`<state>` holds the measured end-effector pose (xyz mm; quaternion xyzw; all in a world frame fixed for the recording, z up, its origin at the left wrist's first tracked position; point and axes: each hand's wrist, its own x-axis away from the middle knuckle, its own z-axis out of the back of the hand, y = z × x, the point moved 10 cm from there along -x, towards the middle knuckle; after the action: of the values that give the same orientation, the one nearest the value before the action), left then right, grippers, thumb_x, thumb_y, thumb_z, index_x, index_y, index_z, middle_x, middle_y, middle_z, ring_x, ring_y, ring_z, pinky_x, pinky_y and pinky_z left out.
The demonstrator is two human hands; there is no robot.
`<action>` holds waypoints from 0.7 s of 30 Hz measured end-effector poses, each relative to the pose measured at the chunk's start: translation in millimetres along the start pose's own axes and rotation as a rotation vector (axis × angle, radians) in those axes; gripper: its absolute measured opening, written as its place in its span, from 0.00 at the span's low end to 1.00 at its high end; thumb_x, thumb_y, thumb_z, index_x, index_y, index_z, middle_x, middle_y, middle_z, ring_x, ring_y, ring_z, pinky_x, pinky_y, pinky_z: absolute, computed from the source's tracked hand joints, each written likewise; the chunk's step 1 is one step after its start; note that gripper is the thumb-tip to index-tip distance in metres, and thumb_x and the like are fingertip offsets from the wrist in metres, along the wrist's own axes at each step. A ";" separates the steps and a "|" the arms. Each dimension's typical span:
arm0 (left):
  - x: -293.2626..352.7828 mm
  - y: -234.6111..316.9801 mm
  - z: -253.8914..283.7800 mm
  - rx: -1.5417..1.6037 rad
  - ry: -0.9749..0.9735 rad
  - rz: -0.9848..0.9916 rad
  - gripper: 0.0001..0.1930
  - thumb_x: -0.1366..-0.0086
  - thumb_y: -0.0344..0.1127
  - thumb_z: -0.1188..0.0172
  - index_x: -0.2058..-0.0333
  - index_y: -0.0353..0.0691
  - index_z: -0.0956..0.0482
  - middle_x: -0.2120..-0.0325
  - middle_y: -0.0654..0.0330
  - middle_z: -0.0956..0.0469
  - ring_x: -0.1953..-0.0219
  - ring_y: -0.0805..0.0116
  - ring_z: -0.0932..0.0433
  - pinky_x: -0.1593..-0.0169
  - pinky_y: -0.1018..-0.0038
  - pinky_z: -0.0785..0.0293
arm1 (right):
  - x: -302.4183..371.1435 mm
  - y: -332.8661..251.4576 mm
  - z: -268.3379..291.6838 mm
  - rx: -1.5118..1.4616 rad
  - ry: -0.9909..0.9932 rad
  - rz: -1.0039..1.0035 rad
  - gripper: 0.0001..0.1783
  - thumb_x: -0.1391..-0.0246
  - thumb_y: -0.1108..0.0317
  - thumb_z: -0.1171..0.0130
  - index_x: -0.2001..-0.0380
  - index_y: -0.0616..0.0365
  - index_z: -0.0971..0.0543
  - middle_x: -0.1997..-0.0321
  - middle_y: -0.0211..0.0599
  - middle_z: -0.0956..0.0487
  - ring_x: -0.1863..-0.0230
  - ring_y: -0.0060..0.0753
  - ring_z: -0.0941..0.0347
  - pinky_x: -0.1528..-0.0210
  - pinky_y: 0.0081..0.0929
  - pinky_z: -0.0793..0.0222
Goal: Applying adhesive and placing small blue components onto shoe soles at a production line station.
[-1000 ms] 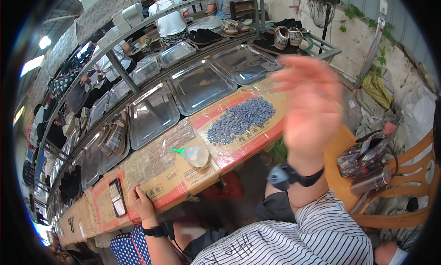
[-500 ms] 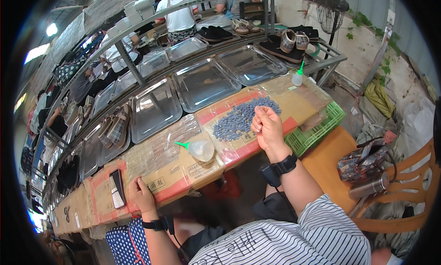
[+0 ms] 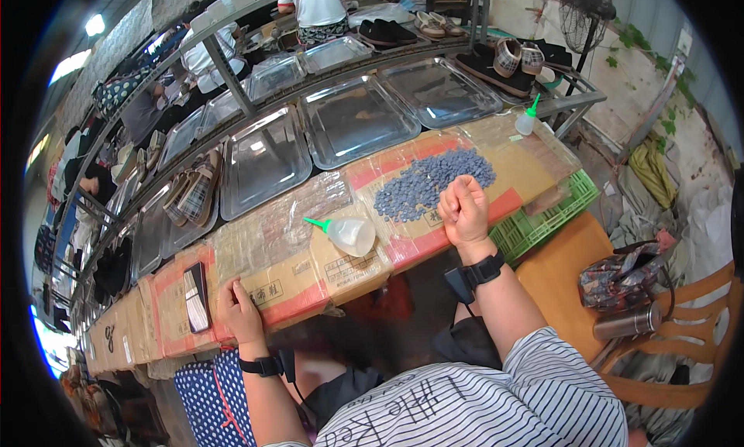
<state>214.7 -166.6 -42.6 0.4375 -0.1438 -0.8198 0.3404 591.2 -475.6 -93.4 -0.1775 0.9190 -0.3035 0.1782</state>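
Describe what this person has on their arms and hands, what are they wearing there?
Both forearms are bare, with no gloves and no long sleeves. The left hand has a black band at the wrist with a small black box-shaped device attached and a thin cable trailing from it. The right hand has a matching black wristband carrying a black device. A black-and-white striped shirt with dark lettering covers the upper body.

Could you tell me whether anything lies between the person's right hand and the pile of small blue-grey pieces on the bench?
Nothing visible does. The right hand is closed in a fist at the near edge of the pile of blue-grey pieces, with only bare taped cardboard around it. The tipped squeeze bottle lies off toward the left hand.
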 end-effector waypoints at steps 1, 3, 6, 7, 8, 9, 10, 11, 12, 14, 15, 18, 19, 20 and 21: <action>-0.7 -0.6 0.6 0.011 -0.001 0.001 0.09 0.30 0.29 0.47 0.62 0.33 0.19 0.67 0.52 0.19 0.64 0.59 0.20 0.57 0.68 0.27 | -0.1 -0.4 -0.5 -0.010 -0.006 0.006 0.09 0.33 0.64 0.43 0.67 0.54 0.29 0.82 0.25 0.36 0.85 0.16 0.46 0.83 0.17 0.51; -2.3 -1.5 1.9 0.018 -0.003 0.008 0.09 0.30 0.29 0.47 0.62 0.33 0.19 0.67 0.52 0.19 0.64 0.59 0.20 0.57 0.68 0.27 | 0.4 0.3 -2.1 -0.006 -0.011 0.011 0.10 0.33 0.63 0.43 0.67 0.53 0.29 0.82 0.25 0.36 0.85 0.16 0.46 0.83 0.17 0.51; -1.1 -7.6 5.2 0.017 -0.007 0.063 0.08 0.31 0.29 0.47 0.62 0.33 0.19 0.67 0.52 0.19 0.64 0.58 0.21 0.57 0.68 0.27 | 0.2 7.6 -5.0 -0.012 -0.038 -0.009 0.09 0.34 0.62 0.42 0.66 0.53 0.28 0.83 0.25 0.36 0.85 0.16 0.46 0.83 0.18 0.51; 0.2 -8.4 7.0 0.013 0.009 0.033 0.08 0.31 0.29 0.47 0.62 0.33 0.19 0.67 0.52 0.19 0.64 0.58 0.21 0.57 0.67 0.27 | 0.9 10.8 -5.3 -0.020 -0.046 -0.024 0.09 0.34 0.62 0.42 0.66 0.53 0.28 0.83 0.25 0.36 0.85 0.16 0.46 0.83 0.18 0.51; 1.2 -9.3 8.9 0.004 0.026 0.004 0.08 0.31 0.29 0.46 0.62 0.34 0.19 0.68 0.52 0.19 0.65 0.59 0.21 0.58 0.67 0.27 | 1.2 9.4 -3.3 -0.001 -0.046 -0.007 0.09 0.34 0.61 0.41 0.66 0.53 0.27 0.83 0.25 0.36 0.85 0.16 0.46 0.84 0.18 0.51; 1.0 -7.5 8.0 -0.023 0.029 -0.014 0.07 0.32 0.28 0.45 0.63 0.35 0.19 0.68 0.53 0.19 0.65 0.58 0.21 0.58 0.67 0.26 | 0.6 12.6 -3.5 0.005 -0.052 0.005 0.09 0.35 0.61 0.41 0.65 0.52 0.26 0.83 0.24 0.36 0.85 0.16 0.46 0.84 0.18 0.51; 3.7 -14.3 7.6 -0.029 0.053 -0.001 0.06 0.32 0.28 0.44 0.64 0.35 0.18 0.68 0.53 0.19 0.64 0.58 0.20 0.58 0.67 0.26 | 1.3 13.1 -3.3 0.054 -0.075 0.024 0.09 0.36 0.60 0.40 0.65 0.52 0.25 0.83 0.24 0.36 0.85 0.16 0.45 0.85 0.17 0.51; 4.6 -18.7 4.7 -0.004 0.054 0.019 0.06 0.33 0.28 0.44 0.64 0.36 0.18 0.67 0.53 0.19 0.63 0.57 0.20 0.57 0.67 0.26 | 2.3 12.7 -0.8 0.091 -0.063 0.018 0.09 0.36 0.60 0.40 0.65 0.52 0.26 0.83 0.24 0.36 0.85 0.16 0.45 0.85 0.17 0.51; 4.0 -12.8 3.8 0.002 0.078 -0.040 0.06 0.33 0.29 0.44 0.64 0.37 0.18 0.68 0.53 0.19 0.64 0.55 0.21 0.58 0.66 0.26 | 3.2 12.0 0.9 0.144 -0.085 0.026 0.09 0.35 0.61 0.40 0.64 0.52 0.26 0.83 0.24 0.36 0.84 0.15 0.45 0.84 0.16 0.51; 3.0 -8.6 -4.5 0.021 0.058 -0.045 0.05 0.33 0.29 0.44 0.64 0.38 0.19 0.70 0.52 0.20 0.66 0.54 0.21 0.61 0.65 0.27 | 7.2 5.9 -3.7 0.248 -0.161 0.036 0.07 0.34 0.63 0.43 0.64 0.52 0.28 0.82 0.24 0.35 0.84 0.14 0.44 0.83 0.15 0.50; 1.1 -1.7 -4.3 0.015 0.049 -0.031 0.05 0.33 0.29 0.43 0.64 0.38 0.19 0.70 0.52 0.20 0.67 0.55 0.21 0.62 0.65 0.27 | 7.3 7.4 -2.3 0.281 -0.172 0.039 0.06 0.33 0.66 0.44 0.64 0.53 0.28 0.82 0.24 0.35 0.84 0.14 0.44 0.83 0.15 0.50; 0.3 4.0 3.0 0.003 0.068 -0.012 0.05 0.34 0.30 0.42 0.65 0.39 0.18 0.73 0.54 0.20 0.72 0.59 0.22 0.66 0.67 0.27 | 10.9 11.7 -11.5 0.348 -0.207 0.025 0.06 0.33 0.67 0.44 0.65 0.54 0.29 0.82 0.24 0.35 0.84 0.13 0.45 0.83 0.14 0.50; 0.1 2.7 4.1 -0.007 0.073 -0.005 0.05 0.34 0.30 0.42 0.65 0.39 0.18 0.73 0.54 0.20 0.72 0.59 0.22 0.66 0.67 0.27 | 11.0 14.3 -11.3 0.353 -0.201 0.014 0.06 0.33 0.68 0.45 0.65 0.55 0.29 0.81 0.24 0.35 0.84 0.13 0.45 0.82 0.14 0.50; 0.2 3.2 5.7 0.004 0.085 -0.017 0.05 0.34 0.30 0.42 0.66 0.39 0.18 0.74 0.54 0.21 0.73 0.59 0.22 0.67 0.67 0.27 | 10.6 16.8 -12.7 0.350 -0.208 0.006 0.06 0.33 0.68 0.45 0.65 0.55 0.29 0.81 0.24 0.35 0.84 0.13 0.45 0.82 0.14 0.50; -0.1 3.4 7.5 0.016 0.096 -0.031 0.05 0.34 0.29 0.42 0.66 0.39 0.18 0.74 0.54 0.21 0.73 0.59 0.22 0.68 0.67 0.27 | 10.4 17.7 -14.2 0.353 -0.217 0.008 0.06 0.33 0.68 0.45 0.65 0.55 0.29 0.81 0.24 0.35 0.84 0.13 0.45 0.82 0.14 0.50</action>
<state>210.0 -169.5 -36.4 0.4814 -0.1270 -0.8018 0.3305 572.1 -459.8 -96.0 -0.1714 0.8278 -0.4382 0.3055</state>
